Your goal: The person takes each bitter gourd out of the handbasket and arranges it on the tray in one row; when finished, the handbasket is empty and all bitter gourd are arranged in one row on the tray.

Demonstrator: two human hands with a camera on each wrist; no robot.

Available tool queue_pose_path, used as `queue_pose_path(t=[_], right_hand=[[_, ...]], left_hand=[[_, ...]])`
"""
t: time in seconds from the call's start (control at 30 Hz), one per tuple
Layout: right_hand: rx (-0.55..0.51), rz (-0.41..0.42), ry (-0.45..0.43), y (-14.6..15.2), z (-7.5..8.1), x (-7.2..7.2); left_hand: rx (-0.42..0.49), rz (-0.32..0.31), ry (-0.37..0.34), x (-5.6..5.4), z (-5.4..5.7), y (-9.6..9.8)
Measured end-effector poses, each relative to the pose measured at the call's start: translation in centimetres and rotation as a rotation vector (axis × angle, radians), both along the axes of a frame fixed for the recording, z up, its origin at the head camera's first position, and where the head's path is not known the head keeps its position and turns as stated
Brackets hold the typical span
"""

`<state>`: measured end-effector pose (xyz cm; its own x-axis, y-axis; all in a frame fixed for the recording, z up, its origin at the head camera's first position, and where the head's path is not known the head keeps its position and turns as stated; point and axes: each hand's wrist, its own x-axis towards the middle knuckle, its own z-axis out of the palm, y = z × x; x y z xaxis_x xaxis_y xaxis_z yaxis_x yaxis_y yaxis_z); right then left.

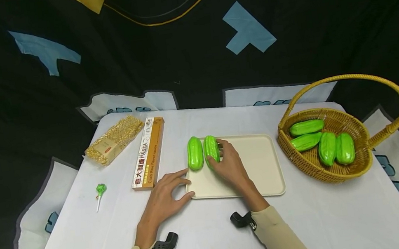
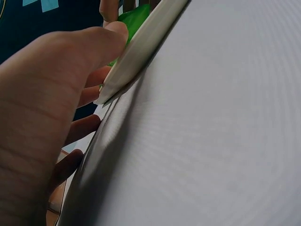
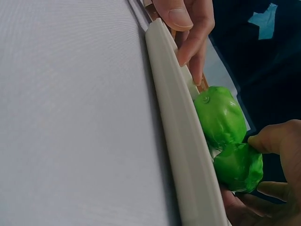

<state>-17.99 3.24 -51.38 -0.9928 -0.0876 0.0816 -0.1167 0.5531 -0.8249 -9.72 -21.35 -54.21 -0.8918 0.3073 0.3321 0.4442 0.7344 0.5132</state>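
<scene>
On a cream tray (image 1: 253, 167), two plump green cucumbers lie side by side near the left edge. My right hand (image 1: 230, 165) holds the right cucumber (image 1: 210, 148), thumb on its near left side and fingers round its right. That grip also shows in the right wrist view, where the held cucumber (image 3: 239, 167) sits against the other cucumber (image 3: 220, 115). My left hand (image 1: 166, 195) rests at the tray's near left corner, fingers spread and loosely bent, with thumb and fingertips at the rim. Nothing is lifted by that hand. The left wrist view shows its thumb (image 2: 110, 40) close over the tray's rim.
A wicker basket (image 1: 302, 170) with a tall handle stands at the right, holding several green cucumbers. Left of the tray lie a pasta box (image 1: 148, 153), a bag of dry yellow food (image 1: 115, 139) and a green lollipop (image 1: 101, 189). A black curtain (image 1: 161, 58) hangs behind the table.
</scene>
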Motion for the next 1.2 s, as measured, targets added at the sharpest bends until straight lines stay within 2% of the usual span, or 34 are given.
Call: queue_pose_path(t=[0.8,1.2], right_hand=[[0.035,0.014,0.031,-0.06,-0.07,0.3],[0.07,-0.014,0.018,0.13,-0.09,0.44]], left_hand=[[0.007,-0.003,0.003,-0.08,0.07,0.06],[0.015,-0.015,0.018,-0.11,-0.09,0.0]])
